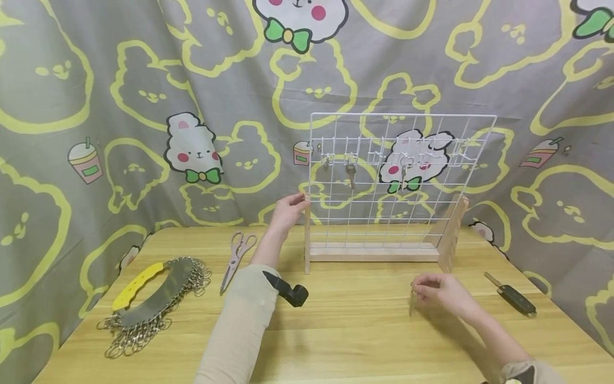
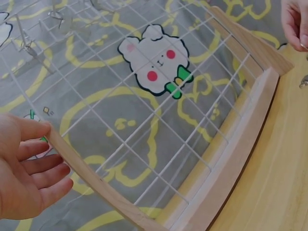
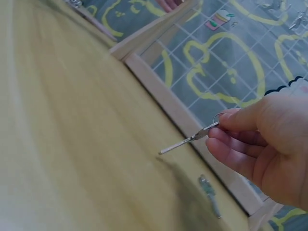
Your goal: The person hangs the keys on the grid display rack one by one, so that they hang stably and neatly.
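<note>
A white wire grid rack (image 1: 374,201) on a wooden stand holds small hooks along its upper part. Several keys hang there, one key (image 1: 352,173) near the left. My left hand (image 1: 289,210) touches the top of the stand's left post (image 1: 307,240); its other fingers fan out loosely beside the wood in the left wrist view. In front of the rack, my right hand (image 1: 443,293) pinches a key (image 3: 192,138) by its ring, with the blade pointing away from the fingers. Below it in the right wrist view, another small metal key-like thing (image 3: 209,195) lies on the table.
Scissors (image 1: 236,258) lie left of my left forearm. Farther left is a grey curved holder with a yellow handle (image 1: 139,285) and many metal rings. A black car key (image 1: 517,300) rests at the right. Patterned cloth (image 1: 230,96) hangs behind the wooden table (image 1: 355,341).
</note>
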Tool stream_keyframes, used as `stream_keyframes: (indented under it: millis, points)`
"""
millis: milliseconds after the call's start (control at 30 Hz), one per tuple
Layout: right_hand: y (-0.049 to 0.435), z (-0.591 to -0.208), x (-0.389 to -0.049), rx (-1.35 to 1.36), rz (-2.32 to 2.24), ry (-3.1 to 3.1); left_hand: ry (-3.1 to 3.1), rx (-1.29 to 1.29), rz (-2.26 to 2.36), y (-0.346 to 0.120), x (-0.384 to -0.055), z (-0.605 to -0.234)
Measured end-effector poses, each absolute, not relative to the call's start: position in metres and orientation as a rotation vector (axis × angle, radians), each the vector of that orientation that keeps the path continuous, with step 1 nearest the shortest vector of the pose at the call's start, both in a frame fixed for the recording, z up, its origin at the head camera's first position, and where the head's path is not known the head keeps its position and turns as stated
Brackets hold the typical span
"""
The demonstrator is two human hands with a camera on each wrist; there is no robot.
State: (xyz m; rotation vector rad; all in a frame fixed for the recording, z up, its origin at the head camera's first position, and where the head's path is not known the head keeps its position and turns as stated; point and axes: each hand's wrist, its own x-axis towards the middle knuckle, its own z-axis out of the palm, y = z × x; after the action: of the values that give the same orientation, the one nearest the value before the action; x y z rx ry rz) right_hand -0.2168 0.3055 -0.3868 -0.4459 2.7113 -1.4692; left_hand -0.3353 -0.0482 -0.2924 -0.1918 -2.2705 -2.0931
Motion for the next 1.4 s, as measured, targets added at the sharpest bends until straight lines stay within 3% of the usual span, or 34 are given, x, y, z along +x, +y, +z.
stream_keyframes:
  millis: [1400]
  points:
    - [0.325,-0.239,-0.254,-0.373,-1.686,2.940,-2.296,-0.205,-2.027,-0.045,-0.333,-0.290]
